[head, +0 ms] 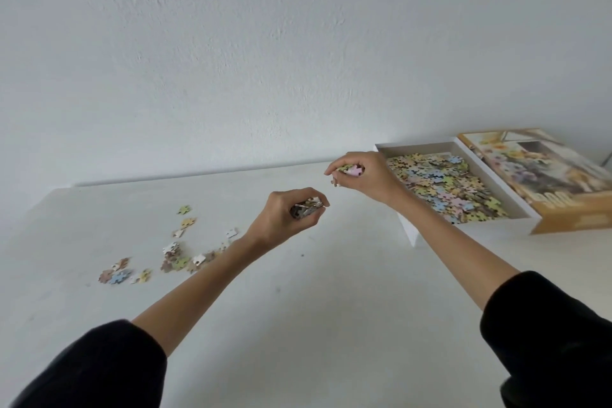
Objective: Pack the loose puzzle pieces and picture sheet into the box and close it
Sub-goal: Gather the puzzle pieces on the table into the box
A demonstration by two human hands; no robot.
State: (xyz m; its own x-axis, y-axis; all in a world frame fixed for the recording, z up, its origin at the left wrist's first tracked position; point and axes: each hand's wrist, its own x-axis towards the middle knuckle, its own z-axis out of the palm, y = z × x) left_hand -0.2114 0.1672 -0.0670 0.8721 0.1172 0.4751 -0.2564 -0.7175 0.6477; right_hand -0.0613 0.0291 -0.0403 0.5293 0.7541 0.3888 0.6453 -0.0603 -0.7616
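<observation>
Head view takes in a bare white wall (265, 43) and, below it, a white table (331, 325) that fills the lower half. At the far right of the table lies the lid (546, 182), printed face up, and touching its left edge sits the open white box (417, 150), its floor already covered by a mixed heap of pastel pieces (447, 185). The picture sheet cannot be made out anywhere.

2 bare forearms reach out from black sleeves (99, 368). The right hand (374, 182) hangs just beside the box's near-left corner, fingers curled around a small clutch (351, 170) of pink and green pieces. The left hand (281, 219) is raised over the middle of the table, fingers closed on a thicker handful (306, 207).

Smallest of all, a scatter of loose pieces (172, 252) lies on the left side of the table, well apart from the box.

By the look of it, the step in hand is ferrying gathered pieces to the box, with the task past halfway on pieces but the lid not yet on. The next move calls for carrying both hands over the box's rim before letting go, so nothing drops on the table short of it, then returning for the scatter on the left.
</observation>
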